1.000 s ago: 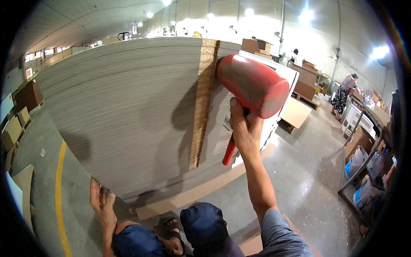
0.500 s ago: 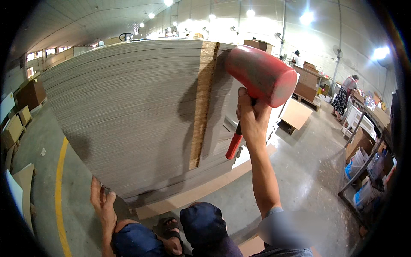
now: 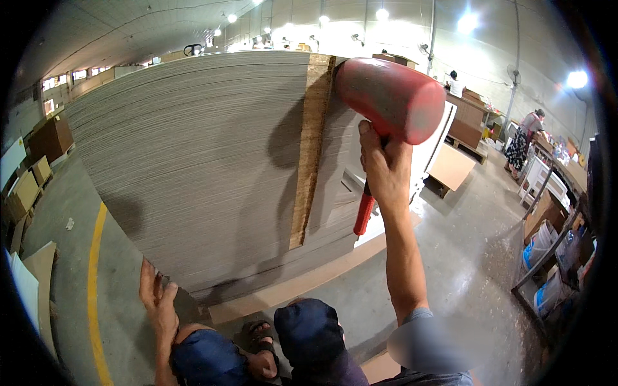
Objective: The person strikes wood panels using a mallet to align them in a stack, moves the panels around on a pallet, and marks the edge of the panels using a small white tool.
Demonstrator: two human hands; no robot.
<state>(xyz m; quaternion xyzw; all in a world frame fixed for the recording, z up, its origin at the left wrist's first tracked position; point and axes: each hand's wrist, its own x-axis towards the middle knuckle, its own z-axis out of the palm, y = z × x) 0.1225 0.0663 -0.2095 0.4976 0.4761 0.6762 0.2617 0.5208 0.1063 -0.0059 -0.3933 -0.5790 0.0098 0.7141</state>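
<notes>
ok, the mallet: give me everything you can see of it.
The mallet has a thick, barrel-shaped red head that looks like rubber or plastic, scuffed with dark grey smears on its side and round end face. The slim handle shows black just below the right hand, then a red end grip. That hand grips it close under the head. Head up, handle slanting down-left, it appears before the stack's upper right part; whether the head touches the stack, I can't tell.

My right hand (image 3: 387, 168) hides part of the mallet handle (image 3: 364, 215). A blur smears my right sleeve (image 3: 425, 344); the lower edge cuts off my left forearm (image 3: 165, 360). One far worker (image 3: 454, 85), partly hidden, is too small to make out.
</notes>
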